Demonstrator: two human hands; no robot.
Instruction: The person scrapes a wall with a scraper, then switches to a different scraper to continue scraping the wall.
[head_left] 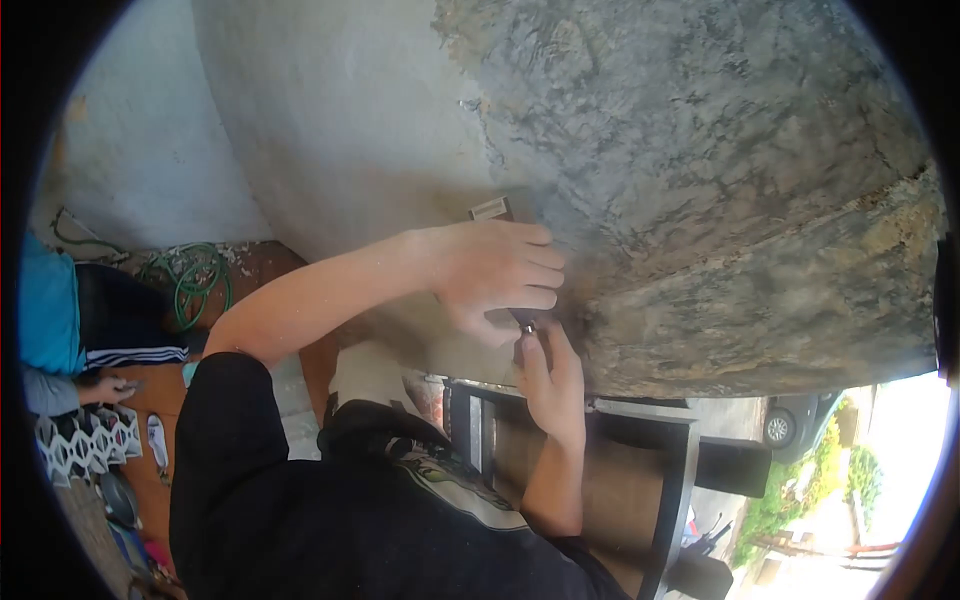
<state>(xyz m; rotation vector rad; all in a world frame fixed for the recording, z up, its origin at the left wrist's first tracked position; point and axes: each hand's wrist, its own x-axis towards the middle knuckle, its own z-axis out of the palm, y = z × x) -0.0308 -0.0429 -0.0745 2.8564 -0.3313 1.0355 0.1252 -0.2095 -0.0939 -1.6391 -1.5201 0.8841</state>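
My left hand (500, 270) reaches in from the left, back toward the camera, with its fingers bent over a flat dark tool (522, 205) against the wall. A pale label (490, 208) shows at the tool's upper end. Just below, my right hand (555, 385) is closed, with thumb and fingers around a small dark piece with a shiny metal end (528, 327), which may be part of the same tool. Both hands are close together in front of the curved wall (680, 150), smooth grey on one side and rough, mottled on the other.
At the left, a person in a turquoise top (50, 310) has a hand (105, 390) on a small object. A green hose (195, 280) lies coiled on the floor near a white lattice block (90, 440). A dark metal frame (675, 500) stands lower right; a car (790, 425) is beyond.
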